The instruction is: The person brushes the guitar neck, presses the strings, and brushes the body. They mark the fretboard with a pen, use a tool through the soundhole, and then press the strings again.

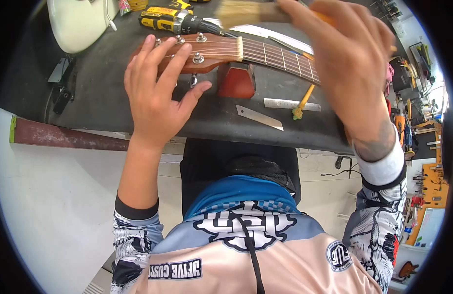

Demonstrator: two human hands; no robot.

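A guitar's wooden headstock [219, 45] with metal tuning pegs lies face up on the dark work surface, strings running over the nut. On its left end rests my left hand [155, 90], fingers spread and thumb apart beside a tuning peg. Raised over the guitar's fretted neck [273, 56], my right hand [349, 59] is closed around the handle of a brush. The brush's pale bristles [238, 14] point left above the headstock, apart from it and slightly blurred. Under the neck near the nut stands a reddish-brown block [237, 82].
A yellow and black power drill [170, 19] lies behind the headstock. In front are a flat metal blade [259, 118], a steel ruler [280, 103] and a yellow stick [306, 97] with a green end. A cream guitar body [79, 24] is at the back left.
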